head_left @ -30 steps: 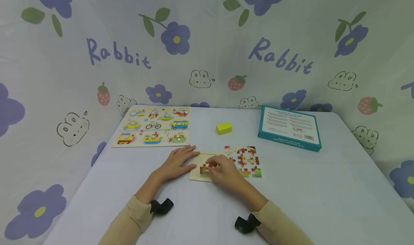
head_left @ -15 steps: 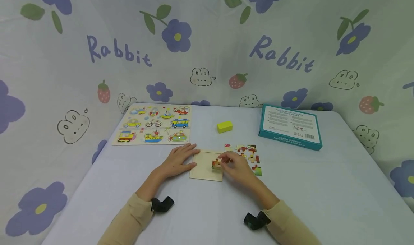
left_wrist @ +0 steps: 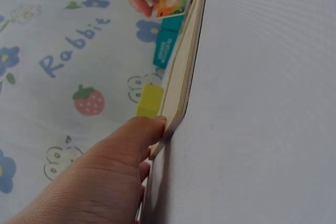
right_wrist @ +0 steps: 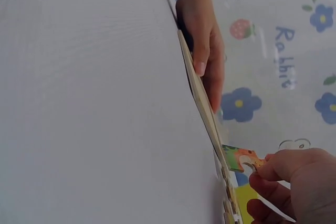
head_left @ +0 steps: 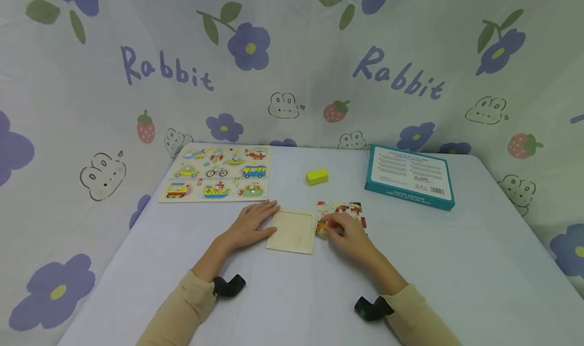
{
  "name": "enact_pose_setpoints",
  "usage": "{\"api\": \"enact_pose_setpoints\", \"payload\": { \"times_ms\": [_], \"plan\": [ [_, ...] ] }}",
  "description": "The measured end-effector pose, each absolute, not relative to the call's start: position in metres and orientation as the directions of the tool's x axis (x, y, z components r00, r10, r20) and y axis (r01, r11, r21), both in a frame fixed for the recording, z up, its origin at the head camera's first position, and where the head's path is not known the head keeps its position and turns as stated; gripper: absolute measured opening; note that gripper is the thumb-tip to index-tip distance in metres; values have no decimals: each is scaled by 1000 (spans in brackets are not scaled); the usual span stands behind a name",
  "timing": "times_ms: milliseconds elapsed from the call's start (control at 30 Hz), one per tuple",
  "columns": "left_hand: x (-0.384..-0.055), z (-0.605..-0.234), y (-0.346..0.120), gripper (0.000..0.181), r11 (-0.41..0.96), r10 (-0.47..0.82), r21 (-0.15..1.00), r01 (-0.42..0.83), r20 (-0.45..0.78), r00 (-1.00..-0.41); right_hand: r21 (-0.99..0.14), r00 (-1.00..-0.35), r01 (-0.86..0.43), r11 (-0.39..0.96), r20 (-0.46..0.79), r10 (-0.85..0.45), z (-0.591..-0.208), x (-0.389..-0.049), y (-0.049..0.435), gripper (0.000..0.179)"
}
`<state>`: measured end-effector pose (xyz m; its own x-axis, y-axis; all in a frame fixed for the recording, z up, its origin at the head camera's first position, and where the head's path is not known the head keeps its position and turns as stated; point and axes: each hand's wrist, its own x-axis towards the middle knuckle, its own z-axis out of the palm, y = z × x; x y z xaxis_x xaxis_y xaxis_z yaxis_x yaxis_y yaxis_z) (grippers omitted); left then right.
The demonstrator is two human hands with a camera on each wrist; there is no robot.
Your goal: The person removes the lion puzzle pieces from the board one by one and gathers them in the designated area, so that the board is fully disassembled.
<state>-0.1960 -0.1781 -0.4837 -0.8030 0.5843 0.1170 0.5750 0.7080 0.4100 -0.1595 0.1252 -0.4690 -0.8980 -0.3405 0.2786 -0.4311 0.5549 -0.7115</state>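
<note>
Between thumb and fingertips, my right hand pinches a jigsaw puzzle piece, just right of the square wooden tray. In the right wrist view the piece is tilted up, showing green and orange with a round notch. My left hand rests along the tray's left edge, thumb and fingers extended and touching the rim. The tray's bare wood floor shows. Several other jigsaw pieces lie on the table behind and under my right hand, which partly hides them.
A vehicle-picture puzzle board lies at the back left. Behind the tray sits a yellow block. At the back right is a teal box with a white printed label. A printed curtain hangs behind the table.
My right hand has lifted the jigsaw piece out of the tray and carried it right, over beside the other pieces. The left hand has stayed at the tray's edge.
</note>
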Motion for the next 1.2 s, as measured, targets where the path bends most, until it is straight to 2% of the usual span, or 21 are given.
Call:
{"api": "enact_pose_setpoints", "payload": {
  "times_ms": [300, 633, 767, 1000, 1200],
  "plan": [
    [-197, -484, -178, 63, 708, 587, 409, 576, 112, -802, -695, -878, -465, 548, 285, -384, -475, -162, 132, 23],
    [-200, -485, -178, 63, 715, 584, 405, 570, 102, -805, -589, -820, -566, 576, 333, -465, -478, -164, 134, 23],
    [-200, -485, -179, 63, 713, 585, 406, 571, 104, -805, -561, -824, -565, 605, 334, -458, -479, -163, 135, 25],
    [-199, -483, -178, 62, 712, 581, 415, 566, 103, -807, -567, -851, -519, 640, 266, -454, -473, -161, 136, 25],
    [-198, -483, -179, 62, 715, 579, 415, 563, 101, -809, -543, -844, -532, 650, 282, -456, -477, -163, 138, 23]
  ]
}}
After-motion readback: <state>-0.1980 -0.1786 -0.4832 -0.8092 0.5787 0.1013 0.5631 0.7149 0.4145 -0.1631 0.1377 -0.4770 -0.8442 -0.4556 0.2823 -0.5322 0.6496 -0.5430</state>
